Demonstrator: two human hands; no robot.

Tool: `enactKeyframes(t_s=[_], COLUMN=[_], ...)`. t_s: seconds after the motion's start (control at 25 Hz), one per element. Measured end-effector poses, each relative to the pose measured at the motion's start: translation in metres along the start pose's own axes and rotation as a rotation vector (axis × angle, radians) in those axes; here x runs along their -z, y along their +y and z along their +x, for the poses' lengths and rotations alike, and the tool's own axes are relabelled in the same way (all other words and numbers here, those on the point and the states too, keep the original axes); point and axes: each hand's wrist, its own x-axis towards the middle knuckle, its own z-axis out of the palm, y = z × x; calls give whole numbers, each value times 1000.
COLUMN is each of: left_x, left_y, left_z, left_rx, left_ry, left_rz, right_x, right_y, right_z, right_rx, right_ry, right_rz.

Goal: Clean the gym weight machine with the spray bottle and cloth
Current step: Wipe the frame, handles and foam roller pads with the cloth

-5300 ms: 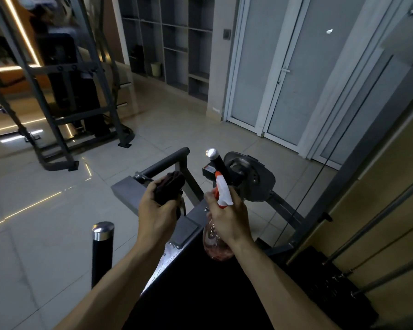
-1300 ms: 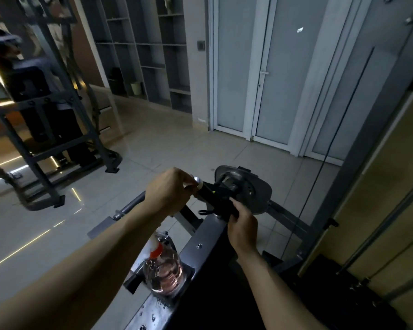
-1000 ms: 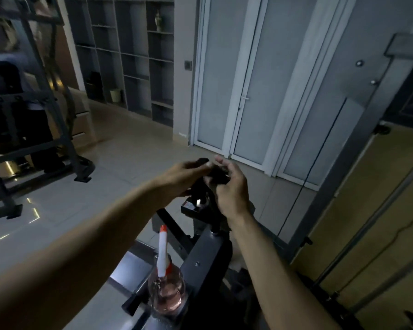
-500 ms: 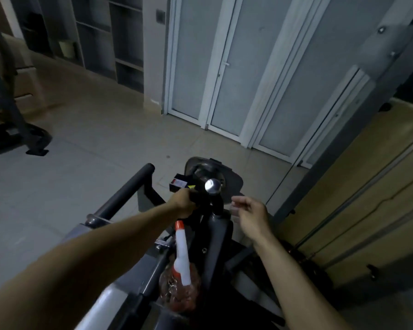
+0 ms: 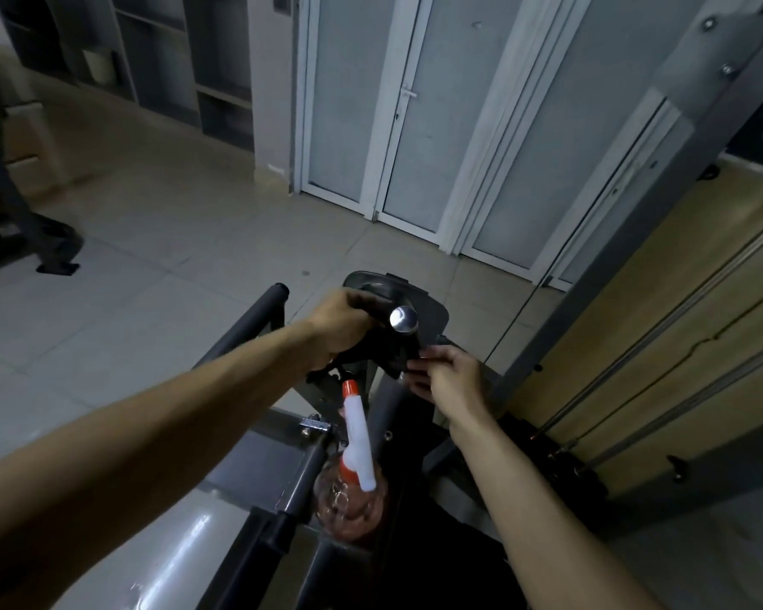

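The grey weight machine [image 5: 256, 460] fills the lower middle, with a chrome-capped black handle [image 5: 403, 320] rising at its far end. A dark cloth [image 5: 388, 350] is draped around that handle just below the cap. My left hand [image 5: 342, 325] grips the cloth against the handle from the left. My right hand [image 5: 448, 378] pinches the cloth's lower right edge with its fingertips. The spray bottle [image 5: 357, 473], clear with pinkish liquid, a white head and a red nozzle, stands on the machine frame nearer me, with neither hand on it.
A padded roller bar [image 5: 256, 319] sticks out left of the handle. A round cam plate [image 5: 432, 310] sits behind it. The machine's upright [image 5: 661, 169], cable and guide rods [image 5: 661, 367] run up the right side. White glass doors [image 5: 415, 116] and open shelves [image 5: 172, 59] lie beyond the tiled floor.
My right hand has come in from the open air and taken the cloth's edge. My left hand has shifted higher on the handle. The bottle stands where it was.
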Motion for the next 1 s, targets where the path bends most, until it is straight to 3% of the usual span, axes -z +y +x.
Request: enactKeyframes(t_s=[0.08,0.16,0.28,0.4,0.52,0.76,0.92,1.0], left_x=[14,14,2,-6,-11,11,10,4], left_y=[2,-12,-32,-30,-28,-15,7,15], left_z=[-10,-12,-8,1,4,-3,-10,-11], left_rx=[-36,-26,169,284,237,85,-147,-226], left_ry=[-1,-13,-220,-339,-241,-15,-23,-7], left_rz=[-42,132,290,389,574,233,19,26], right_x=[0,3,-1,-12,-24,-25,-7,6], right_y=[-6,-9,1,13,8,-25,-41,-36], right_z=[-6,-13,-18,-12,-2,-27,-52,-51], right_rx=[-114,-297,-462,-536,-634,-554,-394,-279], right_ry=[-62,-250,-499,-403,-203,-217,-240,-214], right_rz=[133,274,380,501,570,692,520,334])
